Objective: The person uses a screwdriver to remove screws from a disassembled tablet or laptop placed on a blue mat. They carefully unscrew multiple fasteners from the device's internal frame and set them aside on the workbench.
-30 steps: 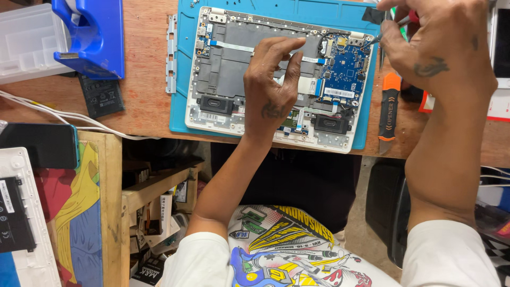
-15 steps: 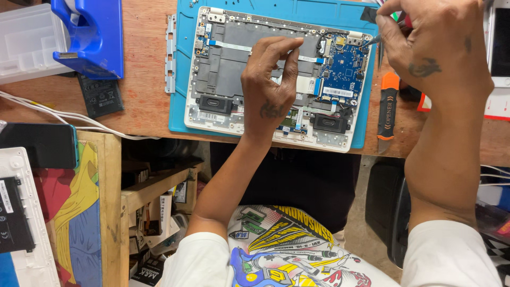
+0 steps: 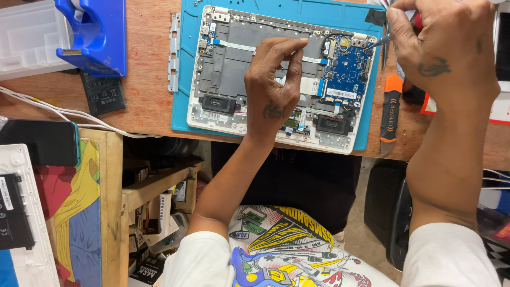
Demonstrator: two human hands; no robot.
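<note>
We see an opened laptop [image 3: 276, 79] lying bottom-up on a blue work mat [image 3: 186, 64], which sits on a wooden table [image 3: 143, 101] close to its near edge. The laptop's cover is off, showing a grey metal plate, two black speakers near the mat's near edge, and a blue circuit board [image 3: 345, 74] toward the mat's right side.

Our left hand [image 3: 273, 90] rests over the middle of the laptop, fingers curled, with thumb and forefinger pinched together near a white ribbon cable [image 3: 308, 85] just left of the circuit board; whether they actually grip the cable we cannot tell.

Our right hand [image 3: 446, 48] is closed around a screwdriver [image 3: 380, 41] with a red handle, held at the far right corner of the mat, its metal tip pointing at the upper right corner of the circuit board.

An orange and black opening tool [image 3: 390, 114] lies on the table just beside the mat's right edge. A metal bracket strip [image 3: 173, 53] lies just off the mat's left edge. Farther left, a black battery [image 3: 103, 94] lies flat on the table, partly under a blue plastic holder [image 3: 95, 32], and a clear plastic box [image 3: 29, 40] stands at the far left corner. White cables [image 3: 64, 112] run along the table's near left edge.
</note>
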